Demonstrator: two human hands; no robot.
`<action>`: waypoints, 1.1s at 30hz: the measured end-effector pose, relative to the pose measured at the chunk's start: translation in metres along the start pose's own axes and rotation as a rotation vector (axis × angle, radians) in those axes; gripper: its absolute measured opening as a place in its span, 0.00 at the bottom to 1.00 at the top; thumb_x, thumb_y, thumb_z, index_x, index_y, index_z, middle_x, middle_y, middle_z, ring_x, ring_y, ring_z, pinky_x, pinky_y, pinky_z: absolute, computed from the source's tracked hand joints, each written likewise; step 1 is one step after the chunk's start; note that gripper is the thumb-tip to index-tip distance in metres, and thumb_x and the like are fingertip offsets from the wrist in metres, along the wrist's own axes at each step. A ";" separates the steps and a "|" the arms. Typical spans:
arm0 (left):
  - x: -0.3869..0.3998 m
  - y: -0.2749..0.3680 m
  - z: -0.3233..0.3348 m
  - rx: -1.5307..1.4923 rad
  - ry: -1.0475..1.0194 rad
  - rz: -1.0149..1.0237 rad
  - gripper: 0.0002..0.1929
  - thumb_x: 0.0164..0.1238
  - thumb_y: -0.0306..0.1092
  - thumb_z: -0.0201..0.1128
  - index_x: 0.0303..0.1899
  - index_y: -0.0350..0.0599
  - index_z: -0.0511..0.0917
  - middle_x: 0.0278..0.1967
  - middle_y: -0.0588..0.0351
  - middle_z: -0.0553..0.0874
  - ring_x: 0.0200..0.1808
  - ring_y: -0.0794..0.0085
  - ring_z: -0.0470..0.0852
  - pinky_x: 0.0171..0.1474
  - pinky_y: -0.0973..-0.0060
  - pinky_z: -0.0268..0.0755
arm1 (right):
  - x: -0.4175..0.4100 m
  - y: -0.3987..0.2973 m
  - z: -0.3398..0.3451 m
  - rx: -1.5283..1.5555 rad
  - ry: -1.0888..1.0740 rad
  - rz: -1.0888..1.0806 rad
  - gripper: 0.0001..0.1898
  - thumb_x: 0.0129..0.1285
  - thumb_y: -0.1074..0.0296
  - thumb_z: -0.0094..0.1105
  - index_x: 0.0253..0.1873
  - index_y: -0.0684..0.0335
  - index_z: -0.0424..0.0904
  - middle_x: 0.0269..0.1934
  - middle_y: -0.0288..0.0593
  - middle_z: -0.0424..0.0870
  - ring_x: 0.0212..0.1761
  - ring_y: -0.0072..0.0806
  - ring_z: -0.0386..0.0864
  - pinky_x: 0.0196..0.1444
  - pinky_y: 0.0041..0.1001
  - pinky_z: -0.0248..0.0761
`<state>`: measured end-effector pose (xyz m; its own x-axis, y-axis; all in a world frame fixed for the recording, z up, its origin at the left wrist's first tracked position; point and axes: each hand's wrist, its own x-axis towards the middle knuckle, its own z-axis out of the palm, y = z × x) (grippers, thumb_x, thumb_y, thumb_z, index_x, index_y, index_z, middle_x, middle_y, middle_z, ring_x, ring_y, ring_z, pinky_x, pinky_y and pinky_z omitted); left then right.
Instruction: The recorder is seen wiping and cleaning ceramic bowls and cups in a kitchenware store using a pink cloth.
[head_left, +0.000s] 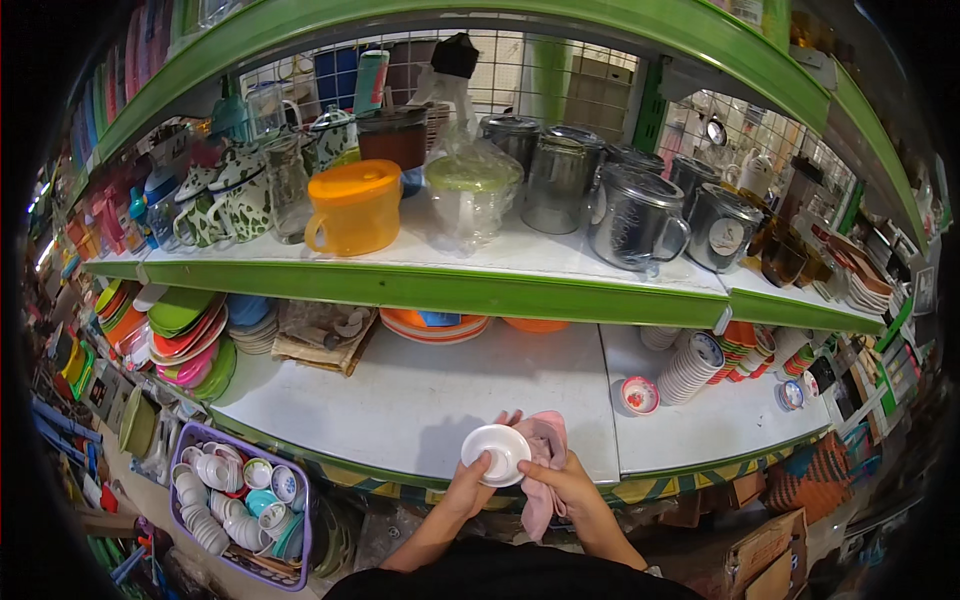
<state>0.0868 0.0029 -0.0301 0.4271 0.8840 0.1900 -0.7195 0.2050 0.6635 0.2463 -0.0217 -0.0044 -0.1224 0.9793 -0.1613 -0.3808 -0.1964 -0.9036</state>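
A small white bowl (510, 444) is held in front of me, over the front edge of the lower white shelf (420, 390). My left hand (472, 484) grips it from the left, with the thumb on the bowl and some fingers showing behind it. From the right, my right hand (559, 480) has its thumb at the bowl's edge. That same hand also holds a pink cloth (546, 442), which hangs down beside the bowl. The fingers behind the cloth are hidden.
To the left below the shelf stands a purple plastic basket (306, 517) full of small bowls. Stacked bowls (691, 367) and a red-patterned bowl (640, 395) are at the shelf's right. Plates (184, 330) are stacked at its left. An orange mug (355, 208) and glass jars stand on the upper shelf.
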 end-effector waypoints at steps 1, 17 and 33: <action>0.001 0.003 0.002 0.050 0.026 0.029 0.33 0.71 0.41 0.58 0.71 0.37 0.56 0.74 0.54 0.58 0.71 0.65 0.62 0.71 0.65 0.56 | 0.001 0.001 -0.002 -0.006 0.036 0.002 0.28 0.56 0.70 0.72 0.60 0.71 0.72 0.49 0.43 0.80 0.49 0.26 0.78 0.52 0.24 0.72; -0.009 -0.035 0.016 0.525 0.168 -0.069 0.11 0.63 0.24 0.64 0.47 0.32 0.80 0.41 0.55 0.86 0.42 0.74 0.84 0.46 0.75 0.76 | -0.039 0.009 -0.009 -0.639 0.431 -0.679 0.20 0.56 0.75 0.67 0.54 0.69 0.75 0.51 0.47 0.78 0.51 0.34 0.77 0.55 0.29 0.69; 0.003 -0.034 0.030 0.611 0.214 0.008 0.12 0.60 0.29 0.68 0.42 0.30 0.81 0.36 0.55 0.87 0.38 0.77 0.82 0.42 0.76 0.75 | -0.039 -0.016 -0.020 -0.848 0.388 -0.765 0.23 0.46 0.74 0.67 0.52 0.61 0.81 0.48 0.43 0.81 0.45 0.40 0.79 0.47 0.29 0.74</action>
<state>0.1287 -0.0144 -0.0301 0.2593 0.9616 0.0898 -0.2536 -0.0220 0.9671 0.2753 -0.0552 0.0086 0.2104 0.8064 0.5527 0.5067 0.3935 -0.7671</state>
